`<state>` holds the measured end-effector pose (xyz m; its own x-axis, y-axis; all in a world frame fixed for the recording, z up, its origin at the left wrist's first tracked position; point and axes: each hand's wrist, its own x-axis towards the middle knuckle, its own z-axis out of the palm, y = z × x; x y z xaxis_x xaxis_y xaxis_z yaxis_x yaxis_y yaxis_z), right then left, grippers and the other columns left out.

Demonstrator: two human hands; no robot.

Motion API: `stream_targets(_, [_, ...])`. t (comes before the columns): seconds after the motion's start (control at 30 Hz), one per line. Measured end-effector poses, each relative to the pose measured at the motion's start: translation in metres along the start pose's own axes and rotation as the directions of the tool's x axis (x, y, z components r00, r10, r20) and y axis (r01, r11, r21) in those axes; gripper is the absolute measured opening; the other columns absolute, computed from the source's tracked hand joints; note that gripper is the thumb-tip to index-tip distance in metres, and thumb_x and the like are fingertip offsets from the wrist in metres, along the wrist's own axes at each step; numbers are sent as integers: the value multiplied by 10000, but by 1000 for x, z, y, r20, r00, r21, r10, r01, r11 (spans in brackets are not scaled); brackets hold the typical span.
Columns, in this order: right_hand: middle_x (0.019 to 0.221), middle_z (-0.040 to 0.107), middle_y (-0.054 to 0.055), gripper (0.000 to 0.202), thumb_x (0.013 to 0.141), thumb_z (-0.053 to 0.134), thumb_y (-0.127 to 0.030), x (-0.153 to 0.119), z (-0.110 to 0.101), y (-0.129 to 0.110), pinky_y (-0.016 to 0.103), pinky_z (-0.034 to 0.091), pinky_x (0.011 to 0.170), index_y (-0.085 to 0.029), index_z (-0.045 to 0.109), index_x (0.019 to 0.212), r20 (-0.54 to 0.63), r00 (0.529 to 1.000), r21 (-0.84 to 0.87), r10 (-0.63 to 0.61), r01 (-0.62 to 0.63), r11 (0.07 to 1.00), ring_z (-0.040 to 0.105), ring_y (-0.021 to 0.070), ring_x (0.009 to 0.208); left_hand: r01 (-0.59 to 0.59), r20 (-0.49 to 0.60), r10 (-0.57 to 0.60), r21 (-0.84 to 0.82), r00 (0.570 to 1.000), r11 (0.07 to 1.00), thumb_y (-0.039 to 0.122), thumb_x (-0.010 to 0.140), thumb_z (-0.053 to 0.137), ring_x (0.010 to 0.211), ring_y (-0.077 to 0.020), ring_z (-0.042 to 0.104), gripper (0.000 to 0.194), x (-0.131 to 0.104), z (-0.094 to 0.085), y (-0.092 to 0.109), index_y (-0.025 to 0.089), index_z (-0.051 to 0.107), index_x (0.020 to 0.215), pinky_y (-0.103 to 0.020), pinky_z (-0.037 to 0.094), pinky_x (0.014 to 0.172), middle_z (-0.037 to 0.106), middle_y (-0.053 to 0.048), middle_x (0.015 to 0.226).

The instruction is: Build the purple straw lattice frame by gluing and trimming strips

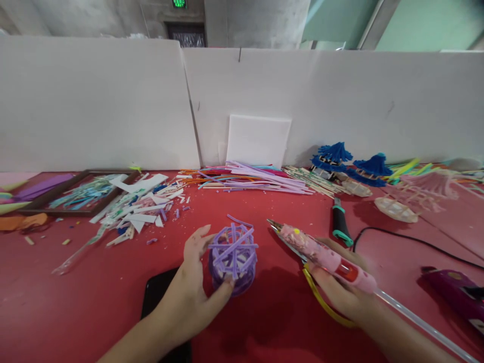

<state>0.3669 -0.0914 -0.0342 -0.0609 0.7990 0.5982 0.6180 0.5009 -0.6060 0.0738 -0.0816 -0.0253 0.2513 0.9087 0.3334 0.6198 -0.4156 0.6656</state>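
My left hand (196, 287) is closed around a small round purple pipe-cleaner piece (233, 257), thumb in front and fingers behind. Purple strips cross over its top, and one loose strip (240, 221) lies at its far edge. In my right hand (340, 290) is a pink glue gun (317, 254), its metal nozzle pointing left toward the purple piece but apart from it. A clear glue stick (419, 317) runs out of its back end. Scissors with a yellow handle (321, 298) lie beneath the glue gun and my right hand, partly hidden.
A black phone (161, 290) lies by my left forearm. Paper scraps (143, 209) and a brown frame (75, 176) are at left; purple pipe cleaners (268, 179) lie at the back. On the right are a utility knife (340, 222), blue-roofed models (368, 169), a cable (408, 236) and a purple tool (456, 290).
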Motion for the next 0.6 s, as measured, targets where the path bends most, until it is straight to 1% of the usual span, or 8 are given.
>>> stream_targets(0.07, [696, 697, -21, 196, 780, 568, -159, 0, 0, 0, 231, 495, 430, -252, 650, 932, 6, 1000, 7, -11, 11, 1000, 631, 159, 513, 1, 81, 10, -127, 997, 992, 324, 886, 578, 1358, -343, 484, 687, 10, -6, -4, 214, 206, 1453, -560, 452, 1076, 416, -243, 1471])
stream_targets(0.17, [737, 712, -11, 213, 798, 568, -167, -1, 1, 3, 236, 513, 450, -250, 654, 974, 24, 1000, 23, 12, -12, 1000, 657, 173, 553, 73, 159, -28, -285, 987, 956, 336, 897, 571, 1407, -322, 422, 655, 18, -14, -10, 236, 234, 1451, -537, 409, 1121, 401, -214, 1514])
stream_targets(0.23, [740, 711, -5, 227, 804, 559, -165, -2, 1, 4, 242, 517, 451, -248, 656, 993, 41, 999, 36, 24, -25, 999, 661, 180, 560, 121, 157, -70, -340, 985, 933, 338, 909, 560, 1434, -306, 380, 653, 14, -13, -10, 269, 227, 1467, -537, 376, 1143, 390, -176, 1539])
stream_targets(0.3, [731, 708, -3, 237, 800, 556, -154, -2, 1, 3, 241, 507, 436, -249, 660, 990, 58, 998, 39, 13, -15, 999, 660, 181, 555, 150, 114, -116, -362, 987, 920, 338, 918, 549, 1449, -292, 354, 672, 5, -8, -8, 297, 198, 1489, -537, 357, 1154, 377, -144, 1554])
stream_targets(0.37, [735, 711, -4, 226, 800, 565, -158, -2, 1, 2, 239, 506, 437, -254, 661, 980, 42, 999, 38, 1, -3, 999, 663, 181, 560, 162, 24, -163, -301, 986, 940, 368, 878, 616, 1436, -319, 374, 755, -5, 2, -4, 281, 183, 1490, -557, 367, 1144, 385, -166, 1535])
stream_targets(0.47, [767, 715, -2, 209, 809, 563, -169, -1, 2, -1, 242, 517, 468, -255, 651, 978, 21, 1000, 38, 13, -14, 999, 662, 180, 578, 168, -88, -181, -135, 980, 977, 432, 759, 745, 1377, -385, 446, 932, -15, 15, 0, 236, 165, 1462, -621, 417, 1085, 424, -220, 1469])
stream_targets(0.53, [725, 688, -14, 202, 802, 561, -165, 0, 2, -2, 240, 507, 471, -250, 641, 967, 38, 999, 54, 7, -9, 999, 631, 164, 543, 142, -119, -150, -79, 981, 987, 417, 782, 716, 1338, -382, 496, 892, -14, 17, 0, 227, 158, 1451, -625, 446, 1056, 447, -219, 1435])
stream_targets(0.6, [677, 655, -24, 191, 793, 561, -166, 0, 2, -2, 235, 491, 457, -243, 635, 951, 50, 999, 72, -9, 6, 997, 600, 152, 511, 65, -116, -68, -28, 991, 997, 361, 816, 668, 1357, -375, 474, 774, -9, 13, -4, 219, 225, 1435, -613, 431, 1077, 434, -209, 1435])
